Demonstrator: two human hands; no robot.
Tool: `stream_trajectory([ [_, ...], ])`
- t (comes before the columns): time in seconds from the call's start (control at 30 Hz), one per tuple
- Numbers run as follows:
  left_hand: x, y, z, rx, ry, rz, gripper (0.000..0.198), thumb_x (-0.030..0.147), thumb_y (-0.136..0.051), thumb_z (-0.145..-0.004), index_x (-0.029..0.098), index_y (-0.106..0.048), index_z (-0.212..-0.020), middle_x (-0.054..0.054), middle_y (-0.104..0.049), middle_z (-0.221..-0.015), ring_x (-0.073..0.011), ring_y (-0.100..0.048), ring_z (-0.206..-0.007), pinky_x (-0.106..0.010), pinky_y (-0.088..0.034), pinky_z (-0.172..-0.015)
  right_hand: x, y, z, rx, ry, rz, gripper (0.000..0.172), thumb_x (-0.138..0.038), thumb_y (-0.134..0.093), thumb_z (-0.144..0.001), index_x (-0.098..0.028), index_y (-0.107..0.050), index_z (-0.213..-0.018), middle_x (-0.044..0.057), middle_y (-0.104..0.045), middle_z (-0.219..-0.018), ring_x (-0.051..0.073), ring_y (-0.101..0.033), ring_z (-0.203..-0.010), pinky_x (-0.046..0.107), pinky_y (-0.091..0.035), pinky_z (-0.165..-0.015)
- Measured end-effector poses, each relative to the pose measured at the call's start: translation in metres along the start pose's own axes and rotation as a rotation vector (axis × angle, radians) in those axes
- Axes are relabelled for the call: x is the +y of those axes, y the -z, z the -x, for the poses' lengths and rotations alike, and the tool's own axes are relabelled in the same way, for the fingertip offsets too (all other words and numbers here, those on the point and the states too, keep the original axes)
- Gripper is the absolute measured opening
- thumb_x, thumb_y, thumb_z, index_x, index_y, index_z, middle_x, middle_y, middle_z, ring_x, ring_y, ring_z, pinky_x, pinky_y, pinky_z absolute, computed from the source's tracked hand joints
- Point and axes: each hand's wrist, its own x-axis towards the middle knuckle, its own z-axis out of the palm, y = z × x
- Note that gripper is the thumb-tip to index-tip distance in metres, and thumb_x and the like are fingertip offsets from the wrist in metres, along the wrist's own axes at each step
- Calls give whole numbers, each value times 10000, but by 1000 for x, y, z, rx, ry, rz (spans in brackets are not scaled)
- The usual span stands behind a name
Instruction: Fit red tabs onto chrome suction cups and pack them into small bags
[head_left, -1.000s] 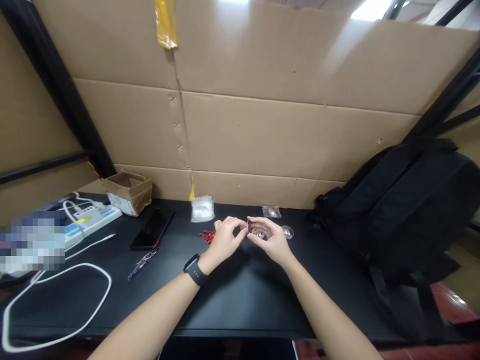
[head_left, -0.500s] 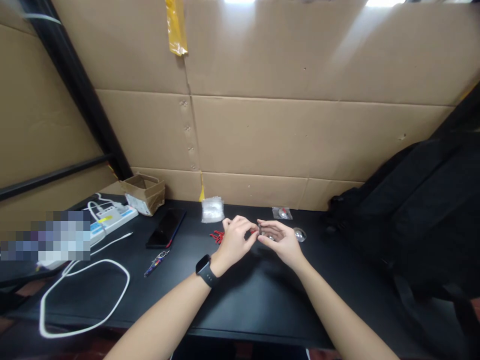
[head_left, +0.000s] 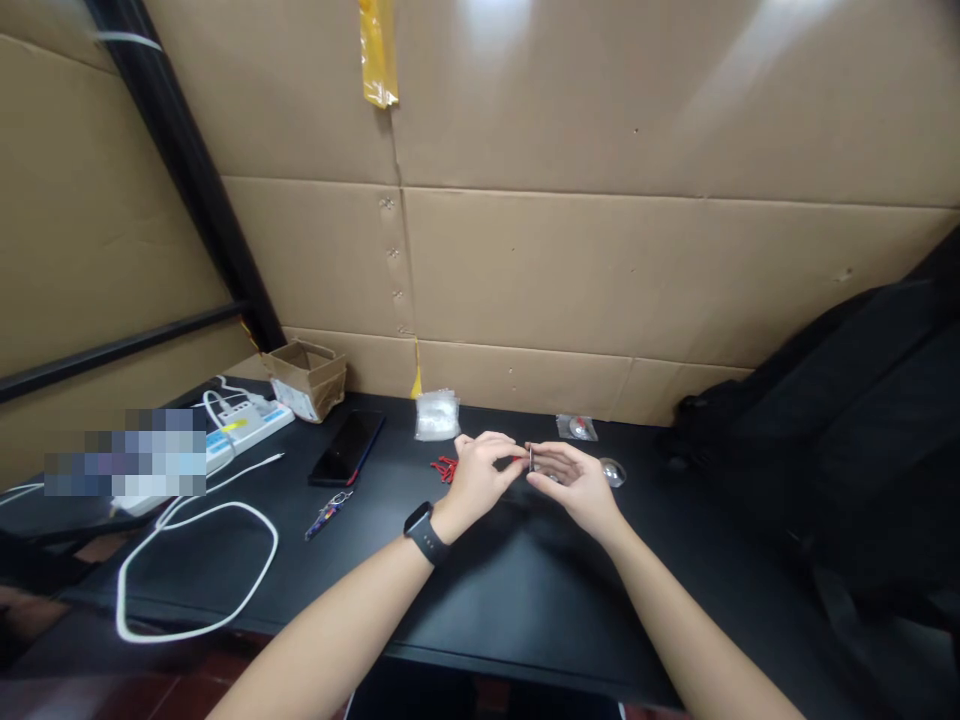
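Note:
My left hand [head_left: 480, 475], a black watch [head_left: 420, 522] at its wrist, is closed in a pinch with a bit of red showing at its fingertips, probably a small red piece [head_left: 517, 460]. Facing it, my right hand [head_left: 576, 488] grips a small thin flat piece [head_left: 532, 459] edge-on between thumb and fingers. What kind of piece it is cannot be made out. Several small red pieces [head_left: 444, 469] lie beside my left hand. A clear dome-shaped piece [head_left: 613, 472] rests just right of my right hand, and another shiny bit shows behind its fingers.
Clear plastic bags [head_left: 437, 416] and a small bag with a round item [head_left: 577, 428] lie near the cardboard wall [head_left: 525, 270]. Leftward are a phone [head_left: 348, 447], a keychain [head_left: 328, 515], a cardboard box [head_left: 306, 380], a power strip [head_left: 259, 428] and a white cable [head_left: 274, 545]. A black backpack [head_left: 847, 430] stands right.
The whole view has shifted, so everything sits somewhat further right. Both hands keep the same hold, fingertips close together over the table.

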Motion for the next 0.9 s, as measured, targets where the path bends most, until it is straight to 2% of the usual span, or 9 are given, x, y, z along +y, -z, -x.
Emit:
stream_trajectory([
  [0.17,-5,-2,-1,-3,68,178,42,275,-747,-824,281,-775,-855,-13,-772,-929,-225,-669,-995,-406,-455,-945,1,0,0,-8,5,2,451,-355,-860,-701,-232,-686,-1099,112,-726,-1194,304,-704,-1091,486,-577,-969],
  [0.3,-9,-5,-1,-8,124,313,125,288,-752,-817,253,-772,-936,-31,-772,-960,-211,-696,-925,-359,-513,-911,2,0,1,-7,6,-9,447,-333,-860,-706,-243,-686,-1108,101,-731,-1183,291,-713,-1067,467,-581,-963],
  [0.43,-9,-7,-1,-5,139,358,105,301,-747,-823,243,-777,-905,-33,-773,-952,-216,-695,-935,-352,-520,-912,0,-1,2,16,12,-1,447,-313,-857,-714,-254,-679,-1120,96,-711,-1227,281,-708,-1076,454,-573,-975],
  [0.63,0,-11,1,60,154,455,92,291,-750,-822,233,-777,-888,-47,-771,-971,-226,-682,-984,-369,-509,-941,-10,-3,6,29,50,2,437,-316,-855,-719,-256,-675,-1113,104,-700,-1253,292,-703,-1084,456,-581,-960],
  [0.9,3,-7,1,36,117,457,103,298,-741,-838,218,-784,-888,-57,-762,-946,-225,-670,-975,-353,-499,-929,-13,-9,9,95,116,8,410,-295,-853,-723,-243,-685,-1094,107,-701,-1248,283,-700,-1083,444,-585,-953],
])
